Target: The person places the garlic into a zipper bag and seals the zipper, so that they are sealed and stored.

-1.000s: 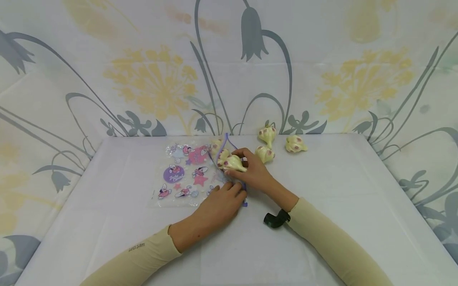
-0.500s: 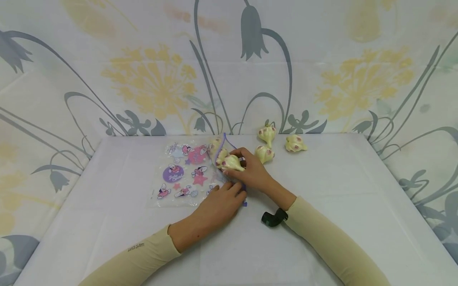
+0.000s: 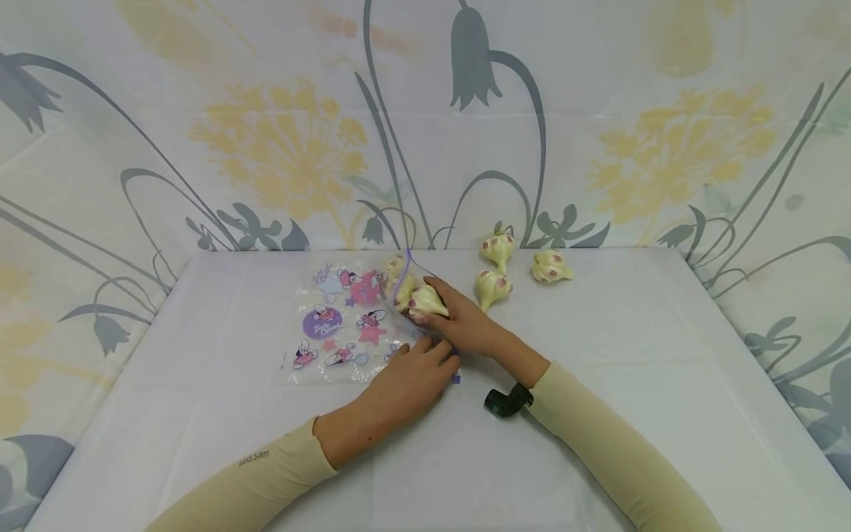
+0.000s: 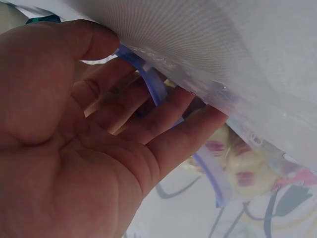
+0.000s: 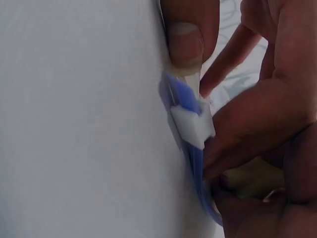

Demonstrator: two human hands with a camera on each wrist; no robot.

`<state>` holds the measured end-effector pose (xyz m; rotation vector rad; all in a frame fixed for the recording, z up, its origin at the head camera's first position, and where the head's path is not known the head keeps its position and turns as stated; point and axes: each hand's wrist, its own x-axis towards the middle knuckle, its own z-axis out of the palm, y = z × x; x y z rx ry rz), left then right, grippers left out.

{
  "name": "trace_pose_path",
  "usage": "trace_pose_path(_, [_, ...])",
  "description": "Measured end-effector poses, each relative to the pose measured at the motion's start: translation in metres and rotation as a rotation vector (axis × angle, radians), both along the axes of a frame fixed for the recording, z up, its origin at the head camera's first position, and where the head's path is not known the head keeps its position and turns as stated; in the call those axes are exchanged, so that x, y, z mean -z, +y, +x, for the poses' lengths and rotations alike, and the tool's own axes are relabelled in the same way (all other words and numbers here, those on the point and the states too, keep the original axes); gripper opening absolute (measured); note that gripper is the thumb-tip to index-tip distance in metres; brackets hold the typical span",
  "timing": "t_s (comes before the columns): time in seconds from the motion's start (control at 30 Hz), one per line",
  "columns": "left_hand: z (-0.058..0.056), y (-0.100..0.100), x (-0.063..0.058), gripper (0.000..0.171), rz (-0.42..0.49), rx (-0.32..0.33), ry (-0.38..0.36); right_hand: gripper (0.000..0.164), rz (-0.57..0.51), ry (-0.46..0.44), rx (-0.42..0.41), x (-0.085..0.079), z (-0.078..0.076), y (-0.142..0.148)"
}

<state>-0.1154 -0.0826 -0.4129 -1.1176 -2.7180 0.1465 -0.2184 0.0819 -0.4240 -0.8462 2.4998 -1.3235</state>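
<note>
A clear slider bag [image 3: 323, 323] with pink and purple cartoon prints lies flat, its purple-edged mouth raised on the right side. My left hand [image 3: 408, 380] pinches the near edge of that mouth; in the right wrist view its thumb [image 5: 185, 42] presses the film beside the white slider [image 5: 193, 125]. At the opening, my right hand [image 3: 465, 318] grips a garlic bulb [image 3: 428, 301], partly covering it. Other garlic bulbs [image 3: 401, 294] are inside the bag behind it, seen through the film as pale shapes [image 4: 245, 163] in the left wrist view.
Behind the right hand lie loose garlic bulbs: one at the back [image 3: 499, 248], one just in front of it [image 3: 492, 287], and one further right [image 3: 550, 266]. A white cloth covers the table [image 3: 631, 355]. A floral sheet [image 3: 425, 148] rises behind it.
The right hand has moved slightly left with its garlic bulb, which sits deeper at the bag's mouth. The bag's raised rim has shifted left. The left hand stays in place.
</note>
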Motion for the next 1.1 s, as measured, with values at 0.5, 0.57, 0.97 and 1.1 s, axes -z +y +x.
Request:
trace_pose_path(0.5, [-0.006, 0.002, -0.002, 0.014, 0.019, 0.011, -0.020, 0.068, 0.101, 0.196, -0.068, -0.001, -0.008, 0.001])
trace_pose_path(0.57, [-0.006, 0.002, -0.003, 0.014, 0.017, 0.014, -0.016, 0.068, 0.116, 0.190, -0.050, -0.002, -0.007, 0.000])
trace_pose_path(0.97, [-0.005, -0.001, -0.001, 0.014, 0.034, 0.046, 0.019, 0.068, 0.165, 0.257, -0.008, -0.005, -0.002, -0.003])
trace_pose_path(1.1, [-0.004, -0.001, -0.002, 0.017, 0.029, 0.051, 0.008, 0.070, 0.182, 0.293, 0.014, -0.006, -0.002, -0.006])
